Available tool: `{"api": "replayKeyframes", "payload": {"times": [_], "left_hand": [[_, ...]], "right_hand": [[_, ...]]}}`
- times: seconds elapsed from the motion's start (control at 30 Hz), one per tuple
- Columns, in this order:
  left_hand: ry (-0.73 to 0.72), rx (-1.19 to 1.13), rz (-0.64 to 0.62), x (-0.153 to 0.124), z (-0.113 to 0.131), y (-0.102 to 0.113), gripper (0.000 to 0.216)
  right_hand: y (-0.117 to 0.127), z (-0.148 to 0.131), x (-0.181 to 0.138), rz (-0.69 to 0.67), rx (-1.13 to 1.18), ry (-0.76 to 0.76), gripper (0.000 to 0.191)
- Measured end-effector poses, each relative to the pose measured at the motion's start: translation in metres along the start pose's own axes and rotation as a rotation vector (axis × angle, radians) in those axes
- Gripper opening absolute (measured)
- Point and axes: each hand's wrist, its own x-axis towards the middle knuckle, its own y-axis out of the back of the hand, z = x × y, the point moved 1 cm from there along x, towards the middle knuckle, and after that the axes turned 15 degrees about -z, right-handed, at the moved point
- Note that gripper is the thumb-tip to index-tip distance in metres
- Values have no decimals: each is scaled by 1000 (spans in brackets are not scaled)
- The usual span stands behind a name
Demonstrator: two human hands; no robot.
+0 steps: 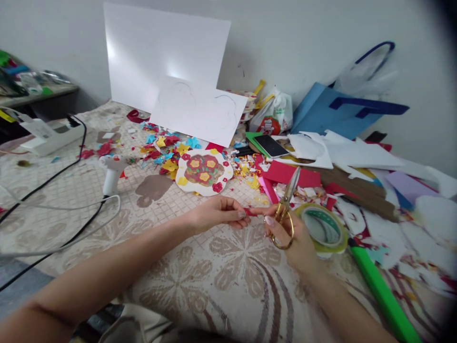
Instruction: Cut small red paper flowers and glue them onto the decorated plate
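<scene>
Between finger and thumb my left hand point(221, 212) pinches a small red paper piece point(247, 211). My right hand point(291, 236) has gold-handled scissors point(284, 209) hooked in it, blades pointing up and away. Its index finger reaches across to the red piece and seems to touch it; the exact contact is too small to make out. Just beyond my hands lies a white scalloped paper frame point(181, 172) with red and yellow flowers on and inside it. Beside my right wrist is a roll of clear tape point(341, 233).
A white glue gun point(112, 175) stands at left near cables and a power strip point(53, 138). Coloured paper scraps point(167, 150) lie behind the frame. White boards point(164, 52) lean on the wall. At right are a phone point(271, 146), paper offcuts point(364, 150) and a green roll point(382, 290).
</scene>
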Motion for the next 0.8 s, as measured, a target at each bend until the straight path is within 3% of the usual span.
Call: {"api": "replayKeyframes", "payload": {"times": [0.53, 0.7, 0.8], "left_hand": [[65, 12, 3, 2, -8, 7, 18], [35, -106, 48, 2, -3, 3, 15], [17, -182, 97, 2, -1, 2, 12]], "right_hand": [[-3, 0, -1, -71, -55, -34, 24], [6, 3, 2, -49, -40, 2, 26], [13, 5, 1, -118, -61, -17, 33]]}}
